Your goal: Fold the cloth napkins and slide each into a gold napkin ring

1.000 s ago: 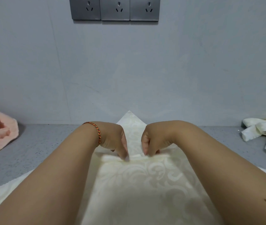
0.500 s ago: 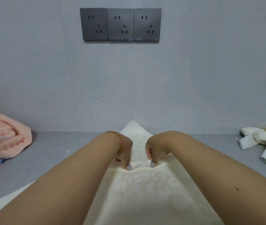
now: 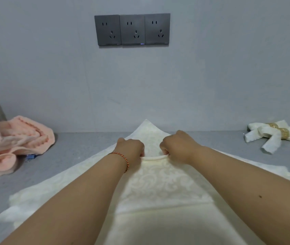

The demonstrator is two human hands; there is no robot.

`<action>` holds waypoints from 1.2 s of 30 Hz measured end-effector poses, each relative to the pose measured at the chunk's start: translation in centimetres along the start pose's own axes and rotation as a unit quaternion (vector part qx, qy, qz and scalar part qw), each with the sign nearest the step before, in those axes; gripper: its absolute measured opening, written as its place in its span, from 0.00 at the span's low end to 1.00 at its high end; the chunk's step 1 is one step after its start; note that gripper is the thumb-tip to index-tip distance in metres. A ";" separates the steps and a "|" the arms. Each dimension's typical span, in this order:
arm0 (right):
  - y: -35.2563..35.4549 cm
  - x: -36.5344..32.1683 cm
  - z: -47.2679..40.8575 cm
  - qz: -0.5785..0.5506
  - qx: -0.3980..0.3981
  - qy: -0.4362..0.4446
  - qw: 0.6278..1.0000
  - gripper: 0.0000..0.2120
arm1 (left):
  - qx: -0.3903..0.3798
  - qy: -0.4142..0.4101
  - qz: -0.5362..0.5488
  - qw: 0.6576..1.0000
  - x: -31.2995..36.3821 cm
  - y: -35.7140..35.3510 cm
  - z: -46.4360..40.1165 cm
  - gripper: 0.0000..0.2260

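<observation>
Here your left hand (image 3: 131, 147) and right hand (image 3: 177, 146) each pinch the folded edge of the cream napkin (image 3: 158, 184) spread diagonally on the table (image 3: 80, 144), apparently to keep the pleat straight and even.

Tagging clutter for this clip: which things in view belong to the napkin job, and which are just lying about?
Job: cream napkin pinched by left hand and right hand; finished napkins in gold rings.
Lying about: pink towel, wall sockets.
</observation>
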State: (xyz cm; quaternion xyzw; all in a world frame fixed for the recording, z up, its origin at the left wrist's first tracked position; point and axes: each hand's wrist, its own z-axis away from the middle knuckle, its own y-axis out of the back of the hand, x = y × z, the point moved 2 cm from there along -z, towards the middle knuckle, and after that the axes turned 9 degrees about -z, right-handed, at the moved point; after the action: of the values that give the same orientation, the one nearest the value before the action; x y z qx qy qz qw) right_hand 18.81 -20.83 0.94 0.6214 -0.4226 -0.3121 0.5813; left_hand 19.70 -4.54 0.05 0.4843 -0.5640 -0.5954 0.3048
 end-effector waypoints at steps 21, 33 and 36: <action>-0.6 0.9 1.0 -0.171 -0.089 -0.088 0.977 0.14 | -0.066 0.050 0.085 0.993 0.1 -0.3 1.1 0.06; -0.4 -0.4 2.3 -0.082 -0.034 -0.041 0.995 0.14 | -0.019 0.038 0.107 0.993 0.7 0.0 2.7 0.04; -0.4 -1.2 3.4 -0.033 -0.009 -0.006 0.999 0.15 | -0.003 0.037 0.111 0.993 0.5 -0.5 3.7 0.12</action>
State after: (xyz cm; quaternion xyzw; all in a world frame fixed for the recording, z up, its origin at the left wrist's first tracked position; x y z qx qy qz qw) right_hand 15.33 -21.32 -0.07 0.6275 -0.4026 -0.3389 0.5739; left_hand 16.21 -3.55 -0.95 0.4391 -0.6008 -0.5415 0.3912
